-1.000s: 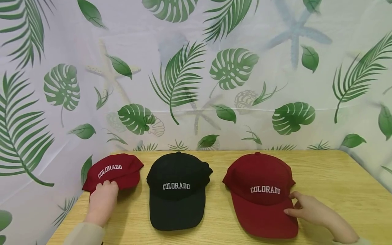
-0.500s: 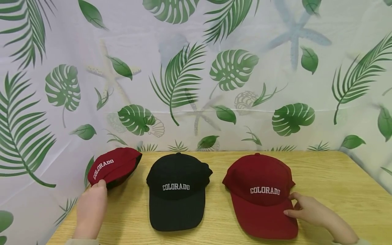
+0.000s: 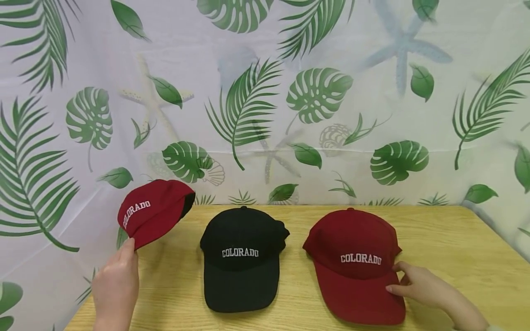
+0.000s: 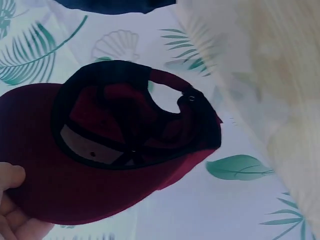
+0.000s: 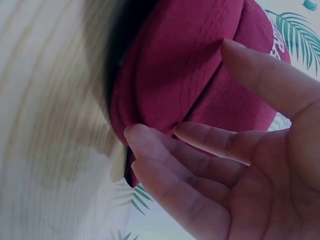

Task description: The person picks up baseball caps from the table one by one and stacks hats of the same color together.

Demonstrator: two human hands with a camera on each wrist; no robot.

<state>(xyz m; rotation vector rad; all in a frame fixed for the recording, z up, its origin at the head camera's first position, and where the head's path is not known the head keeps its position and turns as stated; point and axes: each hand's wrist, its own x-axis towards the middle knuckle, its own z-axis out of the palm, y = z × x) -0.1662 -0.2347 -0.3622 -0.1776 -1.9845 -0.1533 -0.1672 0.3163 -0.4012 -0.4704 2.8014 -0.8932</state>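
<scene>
My left hand pinches the brim of a red baseball cap marked COLORADO, raised at the far left. The left wrist view shows my thumb on the brim, the cap's underside and its rear strap. A larger-looking red COLORADO cap rests on the table at the right. My right hand is at its side, thumb on the brim and fingers along the edge. In the right wrist view those fingers are loosely spread, and layered red edges show at the brim.
A black COLORADO cap sits between the two red ones, brim toward me. The wooden table ends at a white leaf-print cloth behind and at the left.
My left hand has lifted the left red cap up off the table, tilting it so its brim points down toward the hand. My right hand and the other caps have stayed in place.
</scene>
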